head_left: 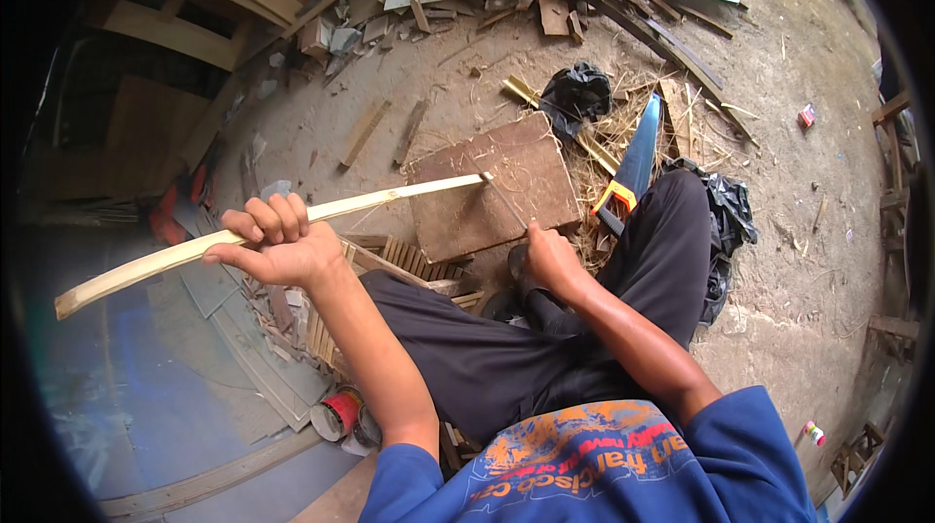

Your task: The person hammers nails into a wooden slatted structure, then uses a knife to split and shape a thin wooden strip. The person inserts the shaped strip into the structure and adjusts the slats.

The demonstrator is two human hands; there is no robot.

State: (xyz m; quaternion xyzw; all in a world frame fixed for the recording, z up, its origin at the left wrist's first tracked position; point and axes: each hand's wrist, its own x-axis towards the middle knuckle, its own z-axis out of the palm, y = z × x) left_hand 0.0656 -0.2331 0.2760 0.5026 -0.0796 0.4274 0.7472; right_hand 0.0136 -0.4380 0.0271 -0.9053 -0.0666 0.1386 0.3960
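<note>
My left hand (pixel 278 241) grips a long, pale bamboo strip (pixel 360 204), its fingers curled over it and the thumb along it. The strip's near end juts out to the left. Its far end reaches over a brown wooden board (pixel 453 216) on the ground. Closed and low at the board's near right corner, my right hand (pixel 550 258) holds a thin, dark, blade-like tool (pixel 508 202) seen nearly edge-on. The tool's far end meets the strip close to its tip; whether it cuts in cannot be seen.
A handsaw (pixel 635 168) with an orange and black handle leans by my right knee, beside shavings and a black plastic bag (pixel 577 94). Scrap wood (pixel 623 7) is heaped at the back. A red can (pixel 336 414) stands lower left, near stacked panels (pixel 243 353).
</note>
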